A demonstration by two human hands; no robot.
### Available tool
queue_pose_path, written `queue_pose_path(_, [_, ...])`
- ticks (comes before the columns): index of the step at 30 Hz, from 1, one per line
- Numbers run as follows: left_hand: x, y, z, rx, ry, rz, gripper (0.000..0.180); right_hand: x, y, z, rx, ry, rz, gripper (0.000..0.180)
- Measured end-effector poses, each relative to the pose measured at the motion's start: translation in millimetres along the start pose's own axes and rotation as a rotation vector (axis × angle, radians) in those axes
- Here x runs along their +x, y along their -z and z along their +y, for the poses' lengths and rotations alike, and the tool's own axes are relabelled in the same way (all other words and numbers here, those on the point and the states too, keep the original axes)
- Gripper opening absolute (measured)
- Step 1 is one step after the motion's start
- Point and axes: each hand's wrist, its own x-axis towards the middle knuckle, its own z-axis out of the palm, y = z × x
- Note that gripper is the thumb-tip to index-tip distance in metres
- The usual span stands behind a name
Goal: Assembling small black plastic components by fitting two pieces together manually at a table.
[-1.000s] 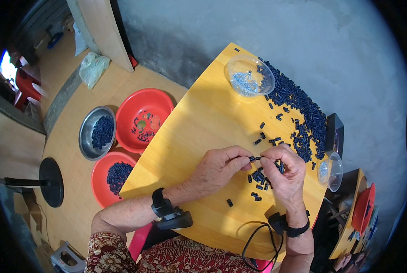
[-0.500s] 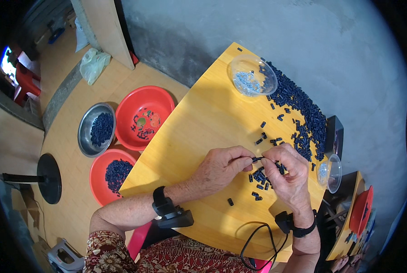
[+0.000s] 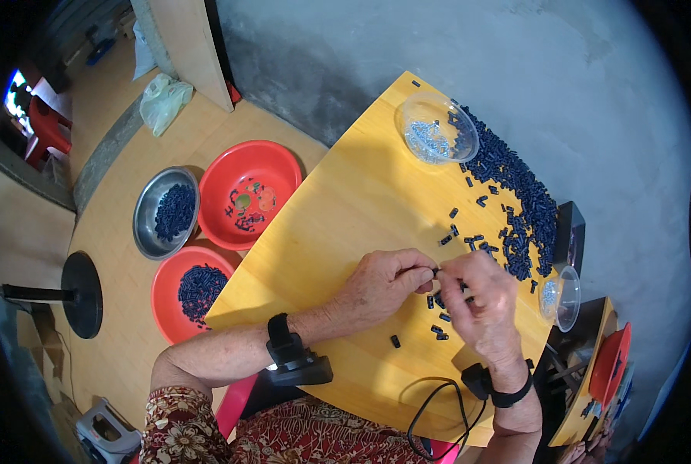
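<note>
My left hand (image 3: 384, 284) is closed, its thumb and forefinger pinching a small black cylindrical piece (image 3: 436, 271) above the yellow table (image 3: 330, 240). Against the other end of that piece, my right hand (image 3: 484, 301) has its fingers drawn into a pinch; what lies between them is hidden. Under and around the fingertips are several loose black pieces (image 3: 444, 317). A large heap of the same pieces (image 3: 519, 174) runs along the table's far right edge. Near it stands a clear round bowl (image 3: 415, 108) with small silvery parts inside.
A smaller clear tub (image 3: 569, 301) sits at the table's right edge. On the floor at left are a red basin (image 3: 225, 158), another red basin (image 3: 163, 298) and a metal bowl (image 3: 143, 232), all holding small dark pieces. A black cable (image 3: 415, 421) loops at the front edge.
The right hand has turned and its fingers have curled in more closely at the piece. The left hand keeps its pinch. The whole view has shifted slightly.
</note>
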Motion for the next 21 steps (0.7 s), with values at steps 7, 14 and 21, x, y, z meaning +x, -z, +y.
queue_pose_path(7, [0.7,1.2,-6.2,-0.148,0.020,-0.045,0.023,-14.5,-13.1,-1.1,0.025,-0.082,0.067,0.020])
queue_pose_path(14, [4.6,5.2,-4.6,-0.393,0.137,-0.080,0.024,-11.8,-12.3,4.4,-0.033,-0.066,0.098,0.042])
queue_pose_path(21, [4.3,4.5,-5.4,-0.343,0.119,-0.051,0.029,-3.3,-17.7,8.6,-0.203,0.096,0.076,0.043])
